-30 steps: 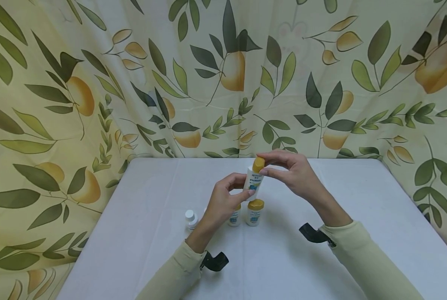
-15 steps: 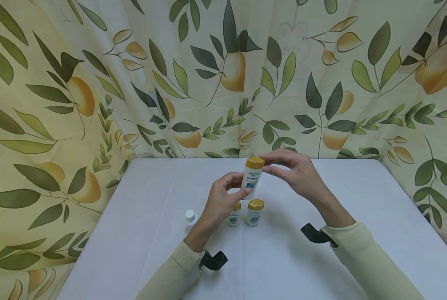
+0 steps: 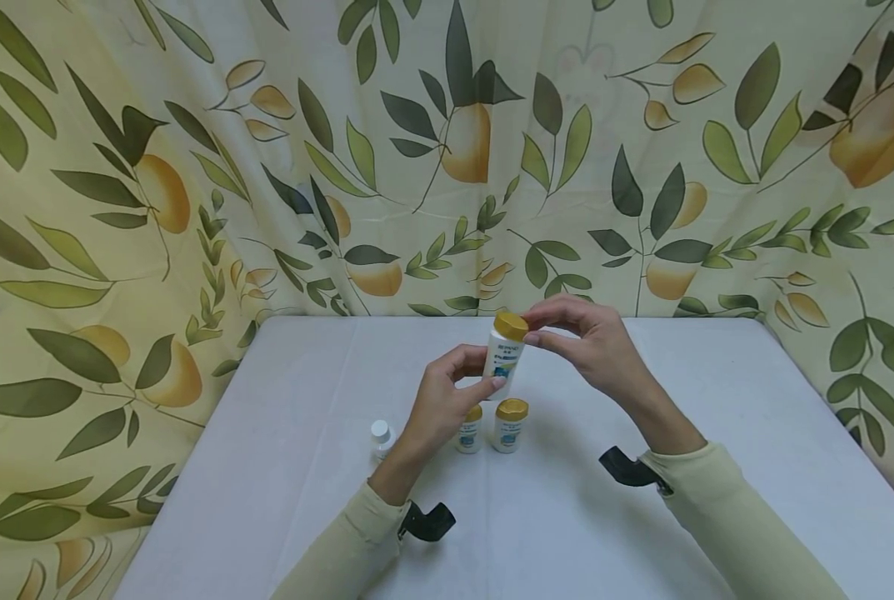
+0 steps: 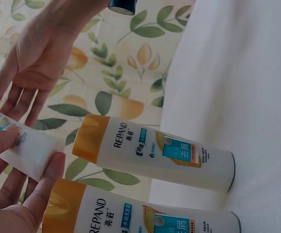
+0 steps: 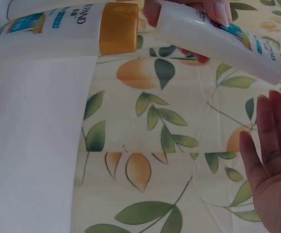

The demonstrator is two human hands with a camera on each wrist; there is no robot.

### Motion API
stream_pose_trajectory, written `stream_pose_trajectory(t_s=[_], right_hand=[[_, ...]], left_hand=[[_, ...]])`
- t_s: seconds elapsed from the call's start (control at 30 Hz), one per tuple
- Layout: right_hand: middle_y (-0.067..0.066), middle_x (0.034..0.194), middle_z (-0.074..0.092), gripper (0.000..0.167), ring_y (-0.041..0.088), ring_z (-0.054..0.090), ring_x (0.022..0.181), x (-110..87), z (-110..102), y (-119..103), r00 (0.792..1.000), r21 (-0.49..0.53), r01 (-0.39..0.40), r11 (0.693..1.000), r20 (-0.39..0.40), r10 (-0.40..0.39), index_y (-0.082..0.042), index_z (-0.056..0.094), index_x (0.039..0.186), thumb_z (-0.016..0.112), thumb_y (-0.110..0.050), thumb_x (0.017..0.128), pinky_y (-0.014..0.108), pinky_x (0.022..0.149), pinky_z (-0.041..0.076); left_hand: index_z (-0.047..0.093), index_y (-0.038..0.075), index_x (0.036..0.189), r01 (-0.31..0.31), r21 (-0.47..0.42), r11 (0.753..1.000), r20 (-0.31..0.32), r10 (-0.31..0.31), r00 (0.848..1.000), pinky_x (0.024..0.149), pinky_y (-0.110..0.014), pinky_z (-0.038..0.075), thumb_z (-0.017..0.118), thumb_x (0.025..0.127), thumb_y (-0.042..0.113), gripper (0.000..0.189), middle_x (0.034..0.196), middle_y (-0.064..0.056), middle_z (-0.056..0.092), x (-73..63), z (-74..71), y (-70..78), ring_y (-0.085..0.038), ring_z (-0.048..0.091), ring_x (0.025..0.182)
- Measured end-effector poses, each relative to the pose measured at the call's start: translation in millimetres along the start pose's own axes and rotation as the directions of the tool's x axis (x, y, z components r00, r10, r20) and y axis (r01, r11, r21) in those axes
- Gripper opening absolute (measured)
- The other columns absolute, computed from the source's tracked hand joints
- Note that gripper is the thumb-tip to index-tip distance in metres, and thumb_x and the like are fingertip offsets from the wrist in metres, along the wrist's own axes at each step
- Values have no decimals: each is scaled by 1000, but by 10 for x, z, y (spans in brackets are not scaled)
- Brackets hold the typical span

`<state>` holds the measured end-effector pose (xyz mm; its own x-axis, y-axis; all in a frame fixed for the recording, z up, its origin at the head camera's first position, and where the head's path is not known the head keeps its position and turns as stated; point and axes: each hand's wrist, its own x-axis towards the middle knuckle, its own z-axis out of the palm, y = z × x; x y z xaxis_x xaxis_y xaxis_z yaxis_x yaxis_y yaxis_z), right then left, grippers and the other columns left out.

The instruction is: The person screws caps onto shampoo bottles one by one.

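Observation:
Raised above the table, a white shampoo bottle (image 3: pixel 502 358) with a golden cap leans slightly to the right. My left hand (image 3: pixel 447 400) grips its body, thumb across the front label. The thumb and fingers of my right hand (image 3: pixel 596 346) pinch the right side of the cap. In the right wrist view the held bottle (image 5: pixel 223 43) slants, and its cap is partly cut off by the frame edge. Two similar bottles stand upright below: one shampoo bottle (image 3: pixel 510 429) in plain sight, another shampoo bottle (image 3: pixel 468 435) partly behind my left hand.
A small white-capped bottle (image 3: pixel 380 435) stands left of my left forearm, partly covered by it. A white cloth covers the table (image 3: pixel 304 383). Behind its far edge hangs a leaf-and-fruit patterned curtain (image 3: pixel 432 233). Black wrist mounts (image 3: pixel 430 523) jut from the sleeves.
The held bottle has turned from nearly edge-on to showing its broad front, and shifted slightly left. Both hands stay almost in place. The standing bottles have not moved.

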<state>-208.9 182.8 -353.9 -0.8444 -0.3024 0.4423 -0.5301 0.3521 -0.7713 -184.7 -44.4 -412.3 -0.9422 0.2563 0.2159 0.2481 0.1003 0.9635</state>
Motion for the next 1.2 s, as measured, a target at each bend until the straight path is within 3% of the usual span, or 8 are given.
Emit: stream_pose_trajectory(t_s=[0.17, 0.47, 1.2], right_hand=[[2, 120, 69, 31, 10, 64, 114, -19, 12, 0, 1000, -6, -13, 1000, 21, 13, -10, 72, 121, 76, -9, 91, 24, 104, 49], [4, 128, 68, 40, 5, 64, 113, -16, 17, 4, 999, 6, -28, 1000, 43, 28, -11, 68, 130, 77, -11, 91, 54, 106, 49], [5, 115, 69, 32, 12, 63, 105, -7, 9, -17, 1000, -4, -14, 1000, 11, 14, -10, 72, 121, 78, -9, 90, 61, 107, 45]], left_hand=[[67, 16, 127, -10, 2, 1000, 8, 10, 1000, 103, -39, 54, 77, 92, 17, 36, 123, 4, 68, -9, 8, -9, -15, 63, 113], [67, 17, 126, -4, -4, 1000, 17, 4, 1000, 104, -37, 53, 77, 92, 17, 36, 122, 4, 68, -11, 47, 0, -15, 64, 113], [68, 19, 125, -13, -2, 1000, 5, 13, 1000, 103, -42, 52, 78, 91, 17, 36, 120, 6, 68, -6, 57, 16, -13, 64, 110]])
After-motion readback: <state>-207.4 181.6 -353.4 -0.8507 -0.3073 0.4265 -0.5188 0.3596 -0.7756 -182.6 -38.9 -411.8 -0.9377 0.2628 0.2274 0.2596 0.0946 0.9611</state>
